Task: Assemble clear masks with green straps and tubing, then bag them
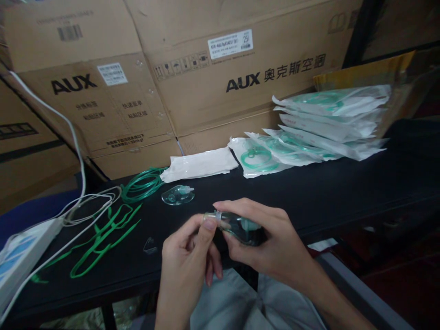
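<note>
One clear plastic piece, with a pale green part inside, held in two bare hands above the near edge of a black table. Left hand: thumb and index fingertip closed together on the narrow end of the piece, beside its pale collar; the other fingers curled loosely below. Right hand: thumb beneath and fingers above, parted by the width of the piece and closed on its broad body, which lay between them and pointed its narrow end at the left fingertips. Beyond the hands, one clear mask, lying flat. To the left, one coil of green tubing; several bright green straps, loosely tangled; one white power strip with white cable. Behind, one white packet, beside a row of clear-fronted packets containing green tubing, all before AUX-printed cardboard.
</note>
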### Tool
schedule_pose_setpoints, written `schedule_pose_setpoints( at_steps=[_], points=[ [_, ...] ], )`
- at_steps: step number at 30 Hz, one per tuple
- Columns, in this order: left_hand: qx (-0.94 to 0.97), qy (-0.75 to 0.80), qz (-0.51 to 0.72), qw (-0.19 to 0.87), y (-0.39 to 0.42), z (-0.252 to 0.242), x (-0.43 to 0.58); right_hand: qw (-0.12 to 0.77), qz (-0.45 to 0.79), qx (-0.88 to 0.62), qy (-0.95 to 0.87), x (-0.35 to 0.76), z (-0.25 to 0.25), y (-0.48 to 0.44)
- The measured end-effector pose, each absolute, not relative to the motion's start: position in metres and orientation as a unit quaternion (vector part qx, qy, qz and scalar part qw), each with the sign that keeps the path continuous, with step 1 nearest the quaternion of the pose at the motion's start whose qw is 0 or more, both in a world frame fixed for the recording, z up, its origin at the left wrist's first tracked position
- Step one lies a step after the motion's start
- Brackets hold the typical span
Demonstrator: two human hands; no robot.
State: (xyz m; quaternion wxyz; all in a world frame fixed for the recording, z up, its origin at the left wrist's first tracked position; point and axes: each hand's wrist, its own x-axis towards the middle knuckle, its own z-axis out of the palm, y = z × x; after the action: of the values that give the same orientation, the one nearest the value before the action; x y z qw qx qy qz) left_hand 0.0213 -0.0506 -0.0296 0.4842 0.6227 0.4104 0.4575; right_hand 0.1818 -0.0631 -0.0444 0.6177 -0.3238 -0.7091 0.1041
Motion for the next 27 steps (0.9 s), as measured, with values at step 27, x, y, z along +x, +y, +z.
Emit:
schedule_pose_setpoints(
  at_steps=[27],
  points=[
    [0.599,0.400,0.474,0.507,-0.0514,-0.0308,0.0148,0.558,0.095,-0.309,-0.764,0.1868,-0.0407,-0.0652]
  ],
)
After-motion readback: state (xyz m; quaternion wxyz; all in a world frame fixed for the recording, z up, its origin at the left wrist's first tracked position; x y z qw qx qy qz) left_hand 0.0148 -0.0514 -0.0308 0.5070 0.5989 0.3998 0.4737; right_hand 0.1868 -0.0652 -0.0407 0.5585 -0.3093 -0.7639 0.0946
